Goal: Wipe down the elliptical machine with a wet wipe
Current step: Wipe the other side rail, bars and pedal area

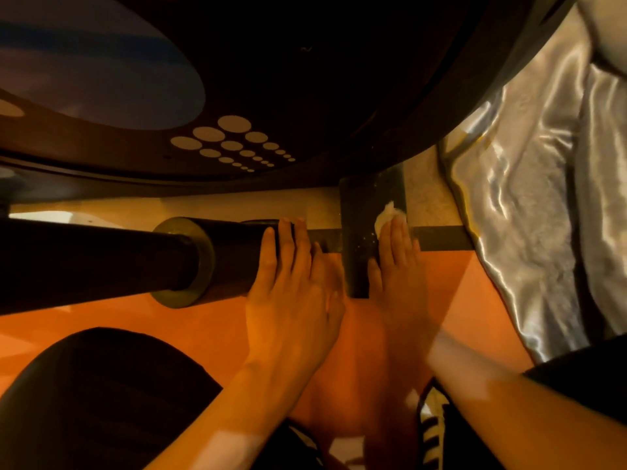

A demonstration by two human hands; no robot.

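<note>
1. The wipe (390, 213) is judged light, limp and damp. It has no stiffness of its own, so it is best worked under flat fingers rather than pinched at an edge, where it could bunch or tear.
2. The machine (305, 96) is judged heavy and rigid. Its hard, dark surfaces should take firm pressure without shifting.
3. The wipe is shown as a small, crumpled white wad. It lies against the dark post (356, 239) of the frame, low down and near the floor (203, 320). Only the part beyond the fingertips is visible.
4. The right hand (398, 262) is laid flat on the post. Its fingers (397, 232) are straight and held close together, and the wipe is pressed under their tips, not pinched.
5. The left hand (291, 276) is rested on the end of a thick black tube (230, 259), just beside the post. Its fingers are straight and slightly parted, and nothing is gripped. It is judged to serve as a brace.
6. The post is marked with pale specks, which may be dust or moisture; which of the two cannot be told.
7. A flat dark bar (441, 237) is seen crossing behind the post. The curved housing, printed with pale dots (234, 144), is seen above.
8. An orange floor is seen beneath, and a shiny silver cloth (529, 198) lies at the right, near the bar's end.
</note>
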